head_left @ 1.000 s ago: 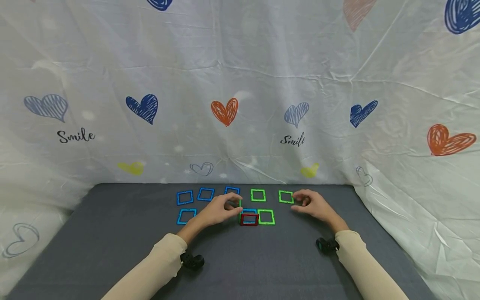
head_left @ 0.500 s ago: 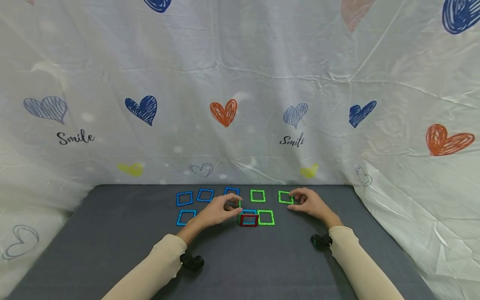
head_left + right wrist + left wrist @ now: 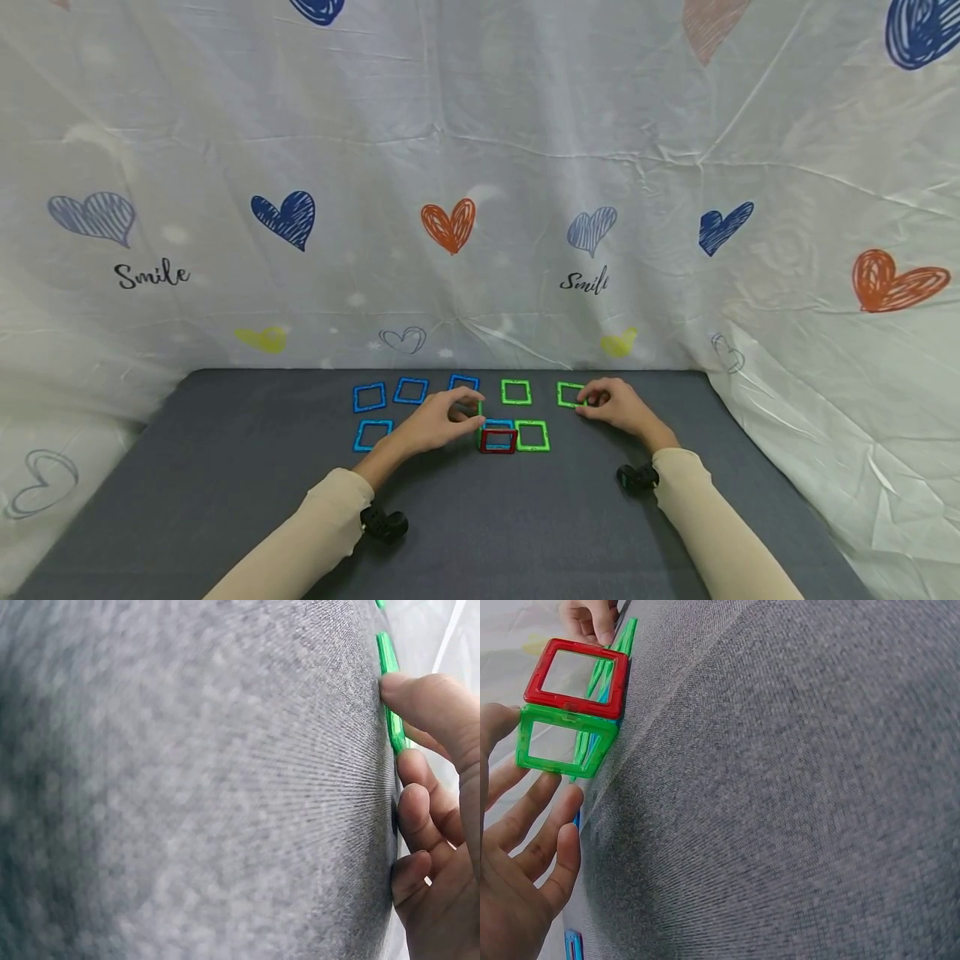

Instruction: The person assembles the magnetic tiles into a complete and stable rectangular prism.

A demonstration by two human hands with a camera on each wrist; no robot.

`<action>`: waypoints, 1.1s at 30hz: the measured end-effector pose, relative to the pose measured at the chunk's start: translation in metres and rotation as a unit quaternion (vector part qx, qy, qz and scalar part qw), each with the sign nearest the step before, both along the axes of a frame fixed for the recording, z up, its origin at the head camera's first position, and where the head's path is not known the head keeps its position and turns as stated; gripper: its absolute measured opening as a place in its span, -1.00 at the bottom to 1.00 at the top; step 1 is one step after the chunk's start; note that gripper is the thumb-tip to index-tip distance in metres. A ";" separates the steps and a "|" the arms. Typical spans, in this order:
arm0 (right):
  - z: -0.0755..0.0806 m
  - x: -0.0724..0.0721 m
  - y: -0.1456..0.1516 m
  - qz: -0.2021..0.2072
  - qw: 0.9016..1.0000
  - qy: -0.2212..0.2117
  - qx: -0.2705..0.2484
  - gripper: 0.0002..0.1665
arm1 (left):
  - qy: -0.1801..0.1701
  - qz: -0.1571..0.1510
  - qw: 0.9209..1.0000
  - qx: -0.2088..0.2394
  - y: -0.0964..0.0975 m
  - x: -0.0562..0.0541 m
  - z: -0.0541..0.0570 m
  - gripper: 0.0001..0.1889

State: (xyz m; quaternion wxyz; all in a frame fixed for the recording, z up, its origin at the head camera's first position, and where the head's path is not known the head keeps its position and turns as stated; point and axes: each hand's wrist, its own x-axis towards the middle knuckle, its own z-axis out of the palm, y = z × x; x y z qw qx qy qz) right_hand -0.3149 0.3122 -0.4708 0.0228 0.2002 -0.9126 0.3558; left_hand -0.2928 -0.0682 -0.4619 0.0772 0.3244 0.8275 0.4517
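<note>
While the left grip [image 3: 437, 419] pinches the standing green frame [image 3: 568, 718], which touches the red frame [image 3: 566, 703], the right grip [image 3: 618, 408] pinches the farther green frame [image 3: 395, 729] on the surface [image 3: 465, 533]. Both seem light and stiff, best held by the rim.

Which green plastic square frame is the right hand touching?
The head view's rightmost green plastic square frame; the right hand touches it. Others sit farther left.
</note>
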 end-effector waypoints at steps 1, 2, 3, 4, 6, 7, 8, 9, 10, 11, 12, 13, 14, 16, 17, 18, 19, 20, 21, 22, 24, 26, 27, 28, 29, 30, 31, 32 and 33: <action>0.000 0.000 0.000 0.001 1.000 0.001 0.000 -0.87 | 0.000 -0.001 1.000 0.000 0.000 0.000 0.000 -0.53; 0.000 0.000 0.000 0.002 1.000 0.002 0.000 -0.89 | 0.001 -0.002 1.000 0.001 0.000 0.000 0.000 -0.53; -0.001 0.000 0.000 0.003 1.000 0.004 0.000 -0.91 | 0.001 -0.003 1.000 0.000 0.000 0.000 0.000 -0.53; -0.001 0.000 0.000 0.005 1.000 0.006 0.001 -0.92 | 0.002 -0.004 1.000 0.000 0.000 0.000 0.000 -0.53; -0.001 0.000 0.001 0.009 1.000 0.010 0.000 -0.94 | 0.004 -0.004 1.000 0.001 0.000 0.000 0.000 -0.53; -0.002 0.000 0.001 0.011 1.000 0.013 0.000 -0.94 | 0.005 -0.004 1.000 0.001 0.000 0.000 0.000 -0.54; -0.002 0.000 0.001 0.013 1.000 0.015 0.000 -0.95 | 0.006 -0.004 1.000 0.002 0.000 0.000 0.000 -0.54; -0.002 0.000 0.002 0.015 1.000 0.018 -0.001 -0.95 | 0.004 -0.003 1.000 0.001 0.000 0.000 0.000 -0.54; -0.002 0.001 0.002 0.016 1.000 0.020 -0.002 -0.95 | 0.005 -0.004 1.000 0.002 0.000 0.000 0.000 -0.54; -0.002 0.001 0.003 0.016 1.000 0.021 -0.002 -0.96 | 0.006 -0.003 1.000 0.002 0.000 0.000 0.000 -0.54; -0.002 0.002 0.003 0.017 1.000 0.023 -0.003 -0.96 | 0.005 -0.003 1.000 0.002 0.000 0.000 0.000 -0.54; -0.002 0.003 0.003 0.019 0.999 0.025 -0.003 -0.96 | 0.005 -0.003 1.000 0.002 0.000 0.000 0.000 -0.54; -0.001 0.003 0.004 0.019 0.999 0.026 -0.004 -0.96 | 0.005 -0.002 1.000 0.002 0.000 0.000 0.000 -0.54; -0.001 0.004 0.004 0.018 0.999 0.027 -0.003 -0.96 | 0.004 -0.001 1.000 0.001 0.000 0.001 0.000 -0.54; -0.001 0.005 0.004 0.018 0.999 0.028 -0.003 -0.95 | 0.004 0.000 1.000 0.001 0.000 0.000 0.000 -0.54; -0.001 0.005 0.004 0.018 0.999 0.028 -0.003 -0.95 | 0.003 0.000 1.000 0.002 0.000 0.000 0.000 -0.54; -0.001 0.006 0.004 0.016 0.999 0.027 -0.002 -0.95 | 0.002 0.000 1.000 0.002 0.000 0.000 0.000 -0.54; 0.000 0.006 0.004 0.014 1.000 0.026 -0.002 -0.94 | 0.002 0.000 1.000 0.002 0.000 0.000 0.000 -0.54; 0.000 0.007 0.004 0.014 1.000 0.026 -0.001 -0.95 | 0.001 0.000 1.000 0.002 0.000 0.000 0.000 -0.54; 0.001 0.007 0.004 0.014 1.000 0.025 -0.002 -0.96 | 0.000 0.000 1.000 0.002 0.000 0.000 0.000 -0.54; 0.002 0.009 0.004 0.014 1.000 0.025 -0.004 -0.97 | -0.001 0.000 1.000 0.001 0.000 -0.001 0.000 -0.54; 0.004 0.010 0.004 0.017 0.999 0.026 -0.007 -0.96 | -0.001 0.000 1.000 0.000 0.000 -0.001 0.000 -0.54; 0.004 0.011 0.004 0.020 0.999 0.028 -0.008 -0.96 | -0.001 0.000 1.000 0.000 0.000 -0.001 0.000 -0.54; 0.005 0.012 0.004 0.022 0.999 0.031 -0.009 -0.97 | 0.001 0.001 1.000 0.000 0.000 0.000 0.000 -0.55; 0.006 0.013 0.004 0.025 0.999 0.033 -0.010 -0.98 | 0.001 0.000 1.000 0.000 0.000 0.000 0.000 -0.55; 0.006 0.014 0.004 0.029 0.999 0.035 -0.010 -0.97 | 0.003 0.000 1.000 -0.001 0.000 0.000 0.001 -0.55; 0.007 0.015 0.004 0.033 0.999 0.036 -0.013 -0.96 | 0.004 0.000 1.000 -0.001 0.000 0.000 0.000 -0.55; 0.007 0.016 0.005 0.036 0.999 0.037 -0.013 -0.94 | 0.004 0.000 1.000 -0.002 0.000 0.000 0.001 -0.55; 0.007 0.017 0.005 0.039 0.998 0.038 -0.014 -0.94 | 0.005 0.001 1.000 -0.003 0.000 0.000 0.001 -0.55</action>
